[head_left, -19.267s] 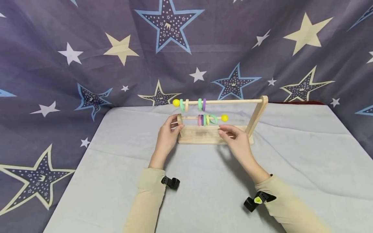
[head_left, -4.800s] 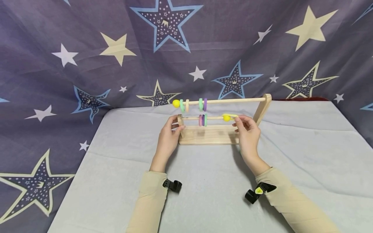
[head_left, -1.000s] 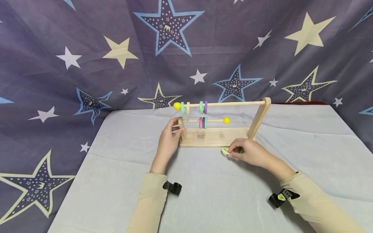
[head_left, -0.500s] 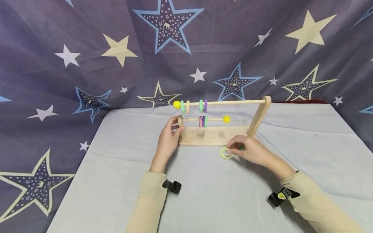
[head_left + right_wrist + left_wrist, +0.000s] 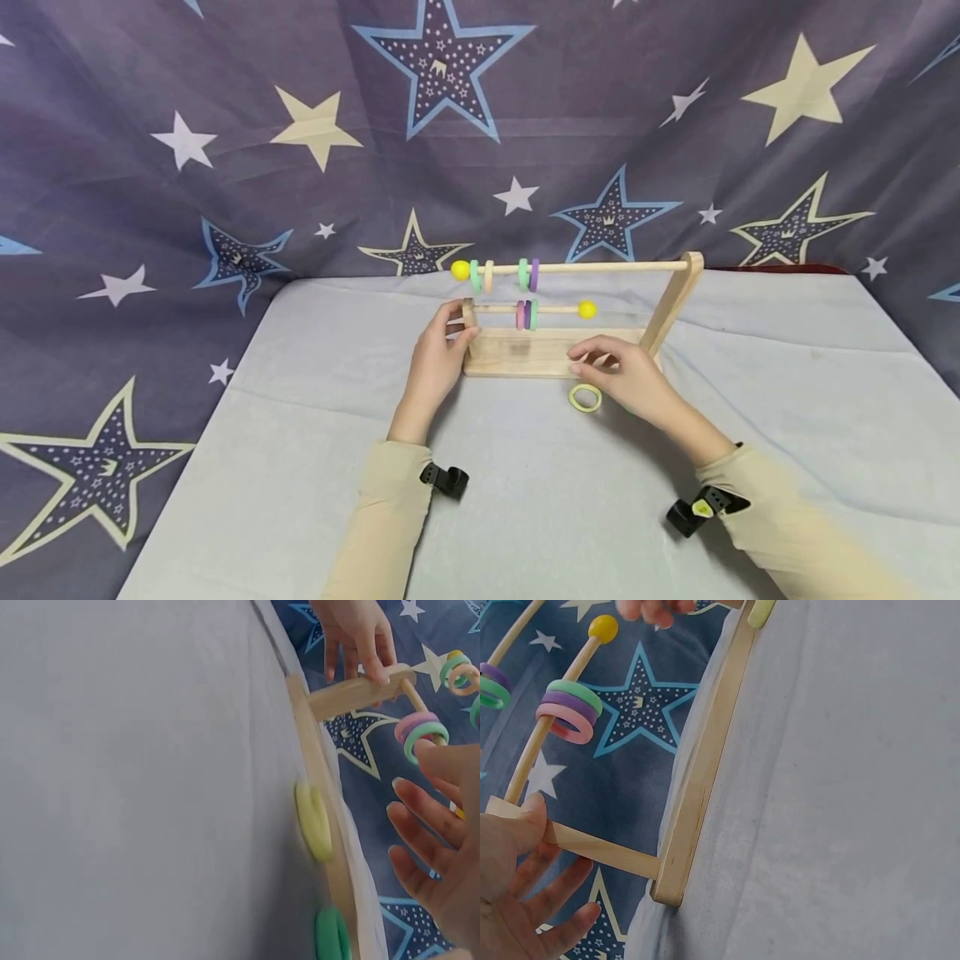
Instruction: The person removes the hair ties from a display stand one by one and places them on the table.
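Observation:
A wooden ring rack (image 5: 517, 358) stands on the covered table, with two rods. My left hand (image 5: 433, 358) grips its short left upright between thumb and fingers. Pink (image 5: 574, 726), purple and green rings hang together on the lower rod, which ends in a yellow ball (image 5: 587, 309). My right hand (image 5: 628, 379) hovers near the base's right end, fingers loosely bent and holding nothing. A yellow ring (image 5: 313, 821) lies on the cloth by the base's front edge. Beside it lies a green ring (image 5: 332, 934), which my right hand hides in the head view.
On the upper rod (image 5: 615, 267) hang green, peach and purple rings (image 5: 534, 275), with another yellow ball (image 5: 460, 270) at its left end. A tall upright (image 5: 675, 300) holds that rod at the right. Behind the table hangs a star-patterned cloth (image 5: 315, 200).
A green ring and then the yellow ring have come off the lower rod. My right hand laid the yellow one on the table, let go and lifted slightly. My left hand stayed put.

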The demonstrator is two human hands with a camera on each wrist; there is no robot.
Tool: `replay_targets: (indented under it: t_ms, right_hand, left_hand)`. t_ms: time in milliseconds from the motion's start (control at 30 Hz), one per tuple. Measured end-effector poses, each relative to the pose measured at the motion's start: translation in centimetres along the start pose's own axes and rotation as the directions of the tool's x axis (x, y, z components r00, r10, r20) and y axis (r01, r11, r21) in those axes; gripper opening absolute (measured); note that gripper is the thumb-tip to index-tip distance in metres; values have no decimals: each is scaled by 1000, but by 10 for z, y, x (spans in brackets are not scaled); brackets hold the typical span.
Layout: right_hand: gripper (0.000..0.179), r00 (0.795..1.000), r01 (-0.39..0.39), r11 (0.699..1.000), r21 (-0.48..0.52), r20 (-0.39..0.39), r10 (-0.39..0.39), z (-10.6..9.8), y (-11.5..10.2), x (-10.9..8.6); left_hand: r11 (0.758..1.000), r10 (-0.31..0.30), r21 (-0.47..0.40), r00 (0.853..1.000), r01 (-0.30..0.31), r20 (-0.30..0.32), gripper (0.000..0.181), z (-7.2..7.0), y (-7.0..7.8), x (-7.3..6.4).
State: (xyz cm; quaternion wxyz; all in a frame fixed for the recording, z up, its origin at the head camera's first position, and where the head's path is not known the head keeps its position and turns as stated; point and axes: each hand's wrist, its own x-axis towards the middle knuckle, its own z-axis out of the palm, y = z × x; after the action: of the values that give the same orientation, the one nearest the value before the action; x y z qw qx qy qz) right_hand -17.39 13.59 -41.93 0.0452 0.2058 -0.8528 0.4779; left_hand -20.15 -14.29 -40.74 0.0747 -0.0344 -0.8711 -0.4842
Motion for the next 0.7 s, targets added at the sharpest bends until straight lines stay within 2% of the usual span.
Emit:
replay_targets:
  t_ms: [167, 400, 700]
  right_hand:
    - [19, 996, -55, 994, 91, -58, 61, 10, -9, 6]
    - [23, 981, -117, 970, 213, -129, 146, 27, -15, 13]
    - [25, 954, -127, 938, 322, -218, 205, 46, -23, 24]
  left_hand:
    - [1000, 3, 1, 1000, -3, 6, 48, -1, 0, 0]
    - [1000, 8, 7, 1000, -8, 4, 48, -1, -1, 1]
    - [1000, 3, 4, 1000, -3, 3, 47, -1, -1, 0]
